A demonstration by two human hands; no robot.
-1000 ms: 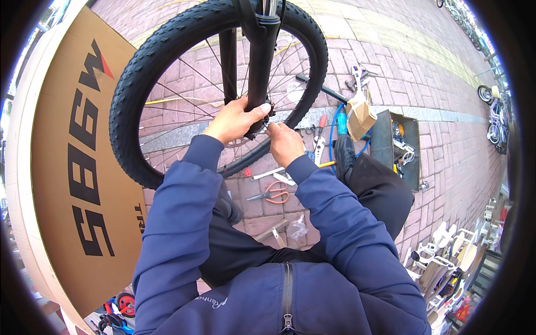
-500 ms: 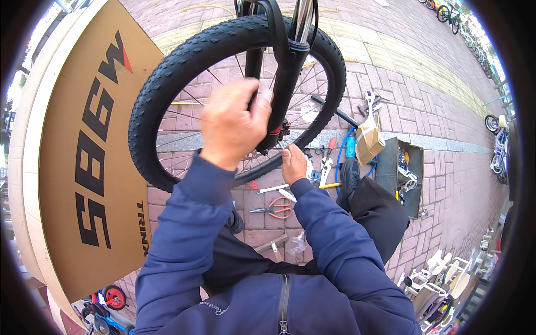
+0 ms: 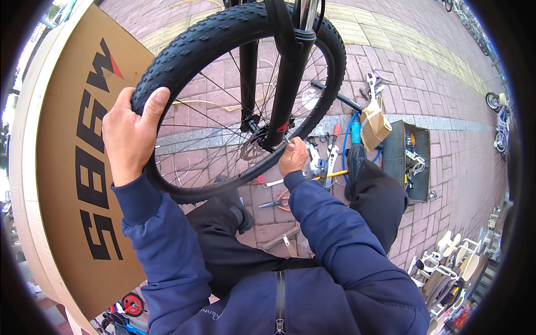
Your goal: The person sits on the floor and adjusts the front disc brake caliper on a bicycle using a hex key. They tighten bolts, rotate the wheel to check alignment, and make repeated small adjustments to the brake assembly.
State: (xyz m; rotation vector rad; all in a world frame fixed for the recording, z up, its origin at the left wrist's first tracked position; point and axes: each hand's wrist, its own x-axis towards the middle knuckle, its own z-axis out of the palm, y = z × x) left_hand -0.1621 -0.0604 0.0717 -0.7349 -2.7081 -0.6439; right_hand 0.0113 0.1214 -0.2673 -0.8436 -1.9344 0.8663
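A black bicycle wheel with a knobby tyre [image 3: 192,44] stands upright in a black suspension fork [image 3: 288,84]. On the tyre's left side rests my left hand [image 3: 131,134], its fingers wrapped over the tread and its thumb on the sidewall. My right hand [image 3: 293,156] is closed at the lower end of the right fork leg, beside the hub. From its fingers a thin metal tool [image 3: 288,139] reaches toward the fork; its kind is too small to tell. A brake disc [image 3: 253,146] shows behind the spokes.
A large cardboard box [image 3: 78,151] stands at left. Right of the wheel, a metal toolbox [image 3: 393,156], brown-wrapped parcel [image 3: 375,127] and blue hose [image 3: 345,146] lie on the paving. Orange-handled scissors [image 3: 282,201] and a wrench [image 3: 283,181] lie between my feet.
My left hand has moved left from in front of the fork and taken hold of the tyre. My right hand stays near the fork's lower end, where a thin metal tool now shows.
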